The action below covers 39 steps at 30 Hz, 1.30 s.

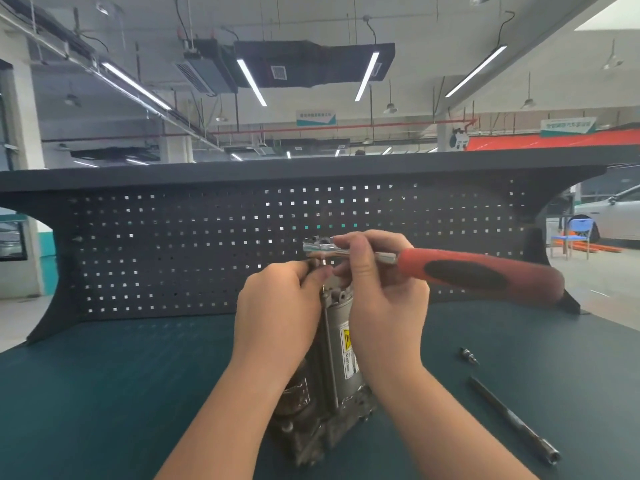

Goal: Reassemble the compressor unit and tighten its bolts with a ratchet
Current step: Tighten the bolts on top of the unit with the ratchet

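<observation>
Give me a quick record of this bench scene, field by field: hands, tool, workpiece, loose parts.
left hand: pinches something small under the ratchet head, atop the unit
right hand: grips the ratchet near its head, red handle pointing right
compressor unit: upright on green mat
loose parts: long extension bar, small bit, right of unit

The compressor unit (341, 344) bears a yellow-and-white warning label (347, 349), its text too blurred to read.

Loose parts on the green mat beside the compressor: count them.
2. A small fitting lies right of the compressor; a long extension bar lies nearer, also right. Others may hide behind the hands.
</observation>
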Available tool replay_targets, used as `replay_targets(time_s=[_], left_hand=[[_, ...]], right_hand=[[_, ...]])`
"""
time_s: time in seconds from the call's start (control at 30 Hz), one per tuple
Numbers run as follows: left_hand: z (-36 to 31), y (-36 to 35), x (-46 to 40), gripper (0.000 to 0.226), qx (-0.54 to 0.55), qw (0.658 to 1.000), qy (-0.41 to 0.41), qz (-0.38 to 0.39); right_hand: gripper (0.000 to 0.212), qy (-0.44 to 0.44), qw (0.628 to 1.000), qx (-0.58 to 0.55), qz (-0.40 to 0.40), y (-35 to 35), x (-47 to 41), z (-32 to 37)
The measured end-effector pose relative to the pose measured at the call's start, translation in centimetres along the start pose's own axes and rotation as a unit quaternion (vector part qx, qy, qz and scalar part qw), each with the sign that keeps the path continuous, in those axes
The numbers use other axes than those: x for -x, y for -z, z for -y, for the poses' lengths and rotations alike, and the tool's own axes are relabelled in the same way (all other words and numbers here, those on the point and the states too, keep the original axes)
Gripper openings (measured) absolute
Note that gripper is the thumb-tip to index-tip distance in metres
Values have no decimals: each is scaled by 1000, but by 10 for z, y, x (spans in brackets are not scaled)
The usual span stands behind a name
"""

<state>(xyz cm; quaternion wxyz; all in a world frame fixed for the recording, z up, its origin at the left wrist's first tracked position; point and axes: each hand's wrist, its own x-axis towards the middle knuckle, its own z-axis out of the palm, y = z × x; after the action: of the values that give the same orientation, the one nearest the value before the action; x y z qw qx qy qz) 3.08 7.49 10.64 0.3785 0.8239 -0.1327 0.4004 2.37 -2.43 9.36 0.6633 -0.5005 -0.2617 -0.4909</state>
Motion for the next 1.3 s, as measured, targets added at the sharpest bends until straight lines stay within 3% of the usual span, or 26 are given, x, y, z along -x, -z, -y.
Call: replay_targets(time_s=[0.17, 0.33, 0.47, 0.57, 0.7, 0.77, 0.87, 0.93, 1.0, 1.07, 1.13, 1.3], left_hand=[[0, -2, -1, 22, 9, 1000, 4, 21], [-5, 1, 3, 38, 17, 999, 13, 44], [-11, 0, 7, 50, -57, 998, -22, 30], [-10, 4, 5, 50, -100, 993, -39, 45], [-10, 3, 4, 48, -46, 997, -41, 48], [-12, 1, 5, 46, -41, 997, -44, 57], [-16, -3, 9, 48, -35, 998, -31, 36], [-16, -6, 10, 44, -26, 999, -30, 25], [-16, -6, 11, 45, -25, 999, -37, 19], [-17, -8, 12, 48, -28, 999, -41, 12], [-16, -9, 12, 48, -31, 999, -38, 3], [-11, -4, 8, 31, 8, 1000, -15, 7]], right_hand=[[7, 13, 1000, 1, -14, 3, -1, 2], [11, 68, 994, 33, -77, -7, 11, 5], [17, 81, 970, 230, 4, -8, 19, 2], [12, 79, 977, 199, 2, -16, 19, 1], [15, 118, 976, 185, -11, -14, 14, 3], [22, 95, 972, 213, -13, -10, 13, 7], [17, 66, 992, 57, -87, 0, 5, 13], [22, -33, 988, -69, -135, 10, -10, 13], [28, -209, 949, -206, -112, 19, -26, 10], [31, -321, 893, -306, -74, 27, -37, 5], [28, -320, 890, -324, -35, 32, -41, 2], [19, -224, 939, -262, -16, 23, -33, 1]])
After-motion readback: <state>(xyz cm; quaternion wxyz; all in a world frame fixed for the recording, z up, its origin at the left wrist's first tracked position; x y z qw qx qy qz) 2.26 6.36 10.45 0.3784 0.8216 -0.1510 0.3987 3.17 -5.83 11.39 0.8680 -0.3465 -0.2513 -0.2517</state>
